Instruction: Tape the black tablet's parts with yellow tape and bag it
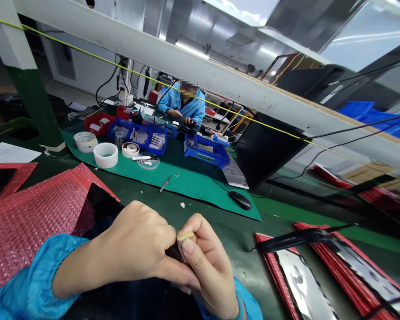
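Hands are held together at the near edge of the bench, over a dark glossy panel point(100, 209) that lies partly on red bubble wrap point(30, 213). The left hand point(136, 249) is curled, its fingers closed around something hidden beneath them; what exactly is gripped cannot be told. The right hand point(206, 266) is closed on a small tan strip point(186, 235), which is pinched at the thumb tip directly above the panel. Both sleeves are blue.

For this step to be done well, it is judged that the strip should be kept pinched by its end only, the panel steadied by the other hand, and the glossy face left untouched by fingertips.

To the right, red trays point(353, 271) with reflective strips and a black cable are laid out. Further off, a green mat point(186, 178) carries 3 rolls of white tape point(106, 154), tweezers point(165, 183), a mouse point(240, 200), a keyboard and 2 blue bins point(206, 153). A dark monitor point(266, 151) is tilted beside them. At the far side a co-worker point(183, 104) in a blue coat is seated, with hands at separate work.
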Available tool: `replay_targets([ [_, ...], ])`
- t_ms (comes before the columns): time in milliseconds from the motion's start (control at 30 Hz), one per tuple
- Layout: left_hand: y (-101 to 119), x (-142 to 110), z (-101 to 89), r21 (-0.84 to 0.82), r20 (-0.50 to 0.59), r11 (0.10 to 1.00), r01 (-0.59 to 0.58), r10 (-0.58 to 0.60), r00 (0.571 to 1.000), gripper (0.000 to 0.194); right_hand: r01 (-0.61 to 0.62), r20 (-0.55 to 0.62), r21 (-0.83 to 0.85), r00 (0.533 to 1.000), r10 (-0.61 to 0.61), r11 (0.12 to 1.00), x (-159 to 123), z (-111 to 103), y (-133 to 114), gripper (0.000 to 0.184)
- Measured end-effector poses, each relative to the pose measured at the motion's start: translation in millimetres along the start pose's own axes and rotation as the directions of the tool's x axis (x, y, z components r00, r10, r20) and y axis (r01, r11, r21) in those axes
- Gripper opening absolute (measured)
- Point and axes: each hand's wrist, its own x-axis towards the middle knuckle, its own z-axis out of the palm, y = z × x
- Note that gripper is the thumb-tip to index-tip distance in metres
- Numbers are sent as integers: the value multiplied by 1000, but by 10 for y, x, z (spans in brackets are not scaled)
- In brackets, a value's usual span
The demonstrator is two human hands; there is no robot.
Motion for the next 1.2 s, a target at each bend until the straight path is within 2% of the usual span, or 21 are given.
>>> replay_targets([
  [133,-15,1,10,46,29,999,-10,9,1000,70,14,-19,5,1000,-14,1000,43,14,25,18],
  [333,-29,-16,12,39,-15,999,-34,35,999,70,38,-72,-2,997,-38,999,88,13,40,21],
  [533,-62,-6,-18,-95,5,995,2,-1,1000,79,0,93,95,996,-9,995,78,-59,1,13],
  [633,-61,-5,-27,-110,-3,994,17,-17,1000,82,81,56,126,994,-89,989,122,-59,-37,11],
  [700,-58,-6,-30,-78,-15,997,9,-11,1000,83,124,-5,112,992,-125,986,149,-51,-75,12],
  [767,-56,-4,-31,-58,-13,998,4,-4,1000,83,112,-37,84,993,-109,990,159,-52,-117,13],
  [933,-54,12,-38,-28,-15,1000,0,0,1000,85,17,-41,-59,999,-19,998,130,-100,-191,21],
  [1200,-52,-14,-6,16,-41,1000,-14,15,999,85,38,-22,-127,999,-41,991,113,-131,-184,31],
])
